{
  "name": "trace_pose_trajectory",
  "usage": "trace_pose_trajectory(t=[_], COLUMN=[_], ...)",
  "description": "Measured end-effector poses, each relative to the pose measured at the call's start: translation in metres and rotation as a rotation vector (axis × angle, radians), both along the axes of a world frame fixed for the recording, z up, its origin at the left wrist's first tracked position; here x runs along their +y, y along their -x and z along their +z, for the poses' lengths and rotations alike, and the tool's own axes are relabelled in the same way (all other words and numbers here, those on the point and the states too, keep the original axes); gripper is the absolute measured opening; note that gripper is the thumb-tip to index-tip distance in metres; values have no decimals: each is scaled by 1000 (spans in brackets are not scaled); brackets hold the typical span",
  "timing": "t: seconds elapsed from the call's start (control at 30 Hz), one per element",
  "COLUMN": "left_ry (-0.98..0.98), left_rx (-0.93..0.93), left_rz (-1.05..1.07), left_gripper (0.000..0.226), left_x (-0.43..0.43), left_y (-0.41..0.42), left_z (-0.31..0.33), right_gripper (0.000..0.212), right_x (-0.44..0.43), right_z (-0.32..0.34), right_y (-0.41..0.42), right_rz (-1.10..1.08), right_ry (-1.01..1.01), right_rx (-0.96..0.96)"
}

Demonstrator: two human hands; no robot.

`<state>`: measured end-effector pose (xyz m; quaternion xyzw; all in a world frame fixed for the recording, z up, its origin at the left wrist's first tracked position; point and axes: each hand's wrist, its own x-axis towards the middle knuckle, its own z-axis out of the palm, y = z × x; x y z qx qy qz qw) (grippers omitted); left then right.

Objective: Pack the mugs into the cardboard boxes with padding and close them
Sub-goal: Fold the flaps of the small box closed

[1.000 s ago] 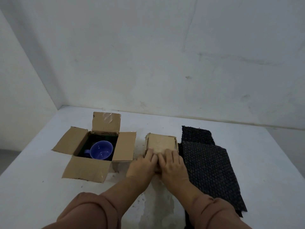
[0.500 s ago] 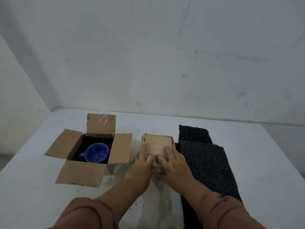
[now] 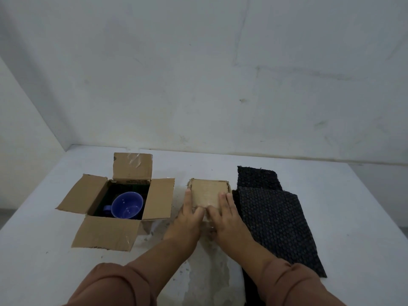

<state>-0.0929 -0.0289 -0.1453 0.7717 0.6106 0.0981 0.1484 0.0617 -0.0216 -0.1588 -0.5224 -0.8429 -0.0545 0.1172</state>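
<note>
A small closed cardboard box [image 3: 207,192] stands in the middle of the white table [image 3: 344,217]. My left hand [image 3: 188,214] lies on its near left side and my right hand [image 3: 226,214] on its near right side, fingers flat on the top flaps and pressing them down. To the left, a bigger cardboard box [image 3: 103,231] has all its flaps spread open. Inside it a blue mug [image 3: 127,205] sits upright on dark padding, handle to the left.
Two sheets of black bubble-wrap padding [image 3: 276,221] lie overlapping right of the small box, reaching the near table edge. White walls close the far and left sides. My brown sleeves [image 3: 114,286] fill the near foreground.
My fingers have spread outward along the small box's top, the left hand toward its left edge and the right toward its right edge. The boxes have not moved.
</note>
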Motion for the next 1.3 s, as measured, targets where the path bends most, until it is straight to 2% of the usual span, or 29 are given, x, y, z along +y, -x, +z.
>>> trace_pose_trajectory(t=[0.27,0.4,0.57,0.63,0.7,0.8,0.97,1.13,1.2,1.3], left_ry=[4,12,-21,-44,-62,-65,-122,-142,-171,-183], left_rx=[-36,-46,36,66,53,72,8,102,23,-207], left_rz=[2,-9,-17,-12,-17,-105,-288,-334,-327,-326], left_gripper=[33,35,37,47,68,81,57,57,55,50], left_x=[1,2,-1,-2,-3,-5,-13,-10,-8,-5], left_y=[2,1,0,-5,-13,-37,-91,-116,-114,-102], left_z=[4,5,12,16,22,31,34,18,12,7], right_gripper=[58,54,53,60,76,84,71,71,70,68], right_x=[4,4,2,-1,-6,-11,-21,-36,-38,-35], right_z=[-5,5,15,17,19,18,6,-6,-8,-3], right_y=[6,7,-3,-13,-27,-57,-107,-122,-117,-101], right_rz=[-79,-48,-14,-2,-43,-239,-461,-437,-411,-335], right_ry=[116,213,307,355,415,490,601,694,699,648], right_rx=[194,211,297,368,449,572,490,359,352,404])
